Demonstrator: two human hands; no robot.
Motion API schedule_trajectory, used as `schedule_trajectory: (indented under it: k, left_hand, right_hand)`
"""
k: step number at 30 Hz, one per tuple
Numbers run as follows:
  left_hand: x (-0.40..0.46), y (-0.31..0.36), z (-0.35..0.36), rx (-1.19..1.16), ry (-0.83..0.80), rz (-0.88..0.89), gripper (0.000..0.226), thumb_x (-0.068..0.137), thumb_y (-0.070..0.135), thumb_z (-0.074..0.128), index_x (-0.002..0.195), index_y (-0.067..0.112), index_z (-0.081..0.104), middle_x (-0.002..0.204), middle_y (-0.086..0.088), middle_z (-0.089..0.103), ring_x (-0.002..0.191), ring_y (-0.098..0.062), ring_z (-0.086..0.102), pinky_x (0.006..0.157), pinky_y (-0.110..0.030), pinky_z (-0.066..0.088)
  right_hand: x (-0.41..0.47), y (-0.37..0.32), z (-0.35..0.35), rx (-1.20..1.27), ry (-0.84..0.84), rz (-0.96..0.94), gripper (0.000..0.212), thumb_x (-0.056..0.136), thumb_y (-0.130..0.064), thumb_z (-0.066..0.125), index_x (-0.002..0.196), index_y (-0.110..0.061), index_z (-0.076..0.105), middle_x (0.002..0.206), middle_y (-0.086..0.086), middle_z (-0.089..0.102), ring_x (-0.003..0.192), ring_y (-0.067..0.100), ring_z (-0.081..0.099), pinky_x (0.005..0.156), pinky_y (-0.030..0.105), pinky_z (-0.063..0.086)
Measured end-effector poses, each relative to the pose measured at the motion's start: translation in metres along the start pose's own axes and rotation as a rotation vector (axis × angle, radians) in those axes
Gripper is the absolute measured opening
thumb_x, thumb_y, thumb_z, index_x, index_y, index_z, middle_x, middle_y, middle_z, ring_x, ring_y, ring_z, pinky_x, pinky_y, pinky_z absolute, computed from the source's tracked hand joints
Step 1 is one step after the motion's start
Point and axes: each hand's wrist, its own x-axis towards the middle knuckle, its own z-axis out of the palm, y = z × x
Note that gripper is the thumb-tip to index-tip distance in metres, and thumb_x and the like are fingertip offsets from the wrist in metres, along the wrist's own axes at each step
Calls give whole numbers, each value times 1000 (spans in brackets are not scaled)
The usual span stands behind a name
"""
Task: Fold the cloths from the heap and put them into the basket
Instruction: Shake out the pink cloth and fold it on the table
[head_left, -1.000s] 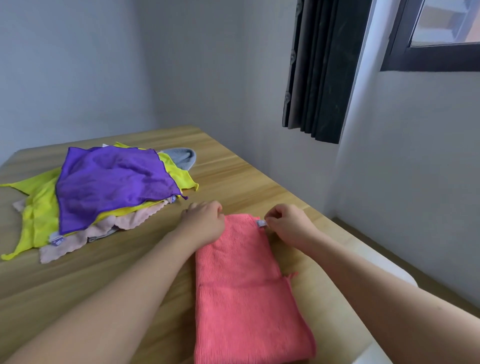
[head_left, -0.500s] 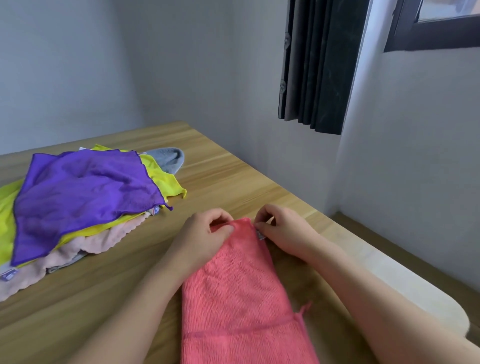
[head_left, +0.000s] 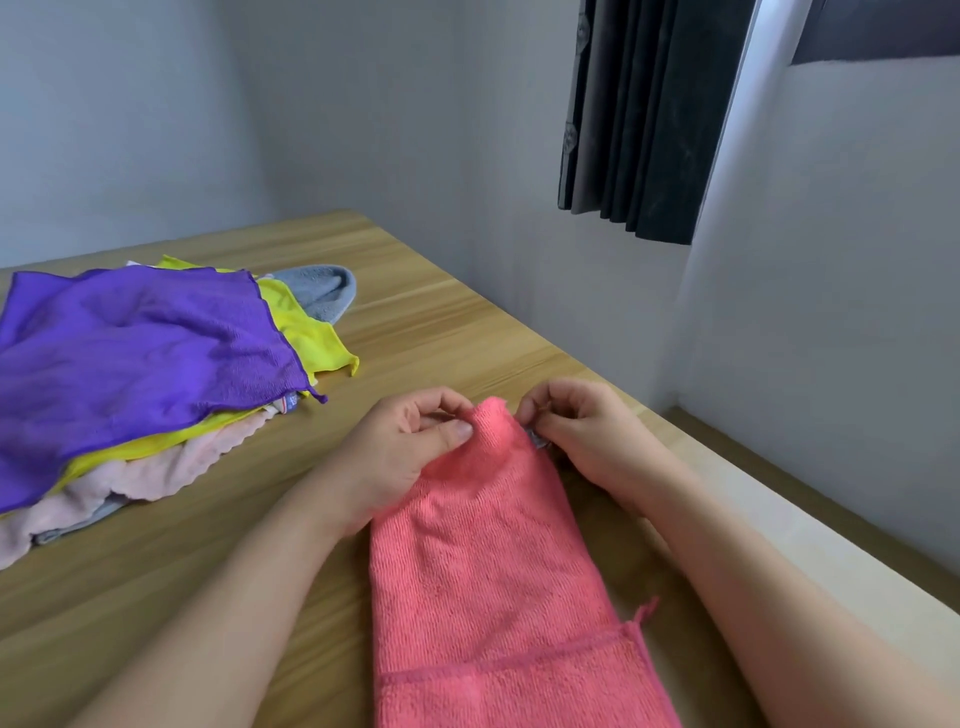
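My pink cloth (head_left: 498, 571) runs off the bottom edge — its near end unseen. The heap (head_left: 156, 374) is cut by the left edge, its lower cloths mostly buried — the small tag unreadable.

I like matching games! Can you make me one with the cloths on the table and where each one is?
Things:
1. purple cloth
2. coral cloth
3. grey cloth
4. pale pink cloth

Places:
A. pinched at its far end by both hands
B. top of the heap
C. peeking out at the heap's far side
D. under the yellow cloth

Pairs: 1-B, 2-A, 3-C, 4-D
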Motion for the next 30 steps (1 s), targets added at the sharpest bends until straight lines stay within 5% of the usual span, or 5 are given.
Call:
schedule_trajectory:
  k: [5,11,16,19,30]
  left_hand:
    - [0,1,5,-11,-42,-52,12,90,4,60,86,13,67,80,-18,63,72,-22,55,62,-24,45]
    - [1,-1,7,122,-14,-19,7,90,8,64,88,11,70,77,-16,69,71,-18,59,67,-27,46]
    - [1,-5,8,375,116,35,6,88,18,67,83,19,69,74,-4,72,65,-10,57,66,-29,45]
    - [-1,-1,1,755,217,96,12,89,32,62,80,24,66,72,9,67,70,-8,60,68,-29,48]
    - [3,-1,6,1349,269,416,17,93,32,53,85,17,52,85,-1,65,92,-29,51,82,-41,44]
  right_hand:
    - [-1,-7,-2,74,-67,114,24,88,-4,48,81,-12,69,64,-3,61,56,8,51,54,23,42]
    - [-4,-2,0,-2,-106,41,20,79,-36,76,86,-18,71,59,-7,49,60,10,46,58,29,39]
    - [-5,0,-2,-10,-47,-19,13,85,-24,71,78,-14,66,53,-10,49,53,5,46,56,25,39]
    - [-4,-1,-4,-18,-3,2,18,85,-26,72,73,-16,63,61,-6,60,59,8,54,61,28,45]
    - [12,-14,-11,-121,-68,104,21,79,-1,66,67,-10,51,60,5,57,54,16,58,57,30,54]
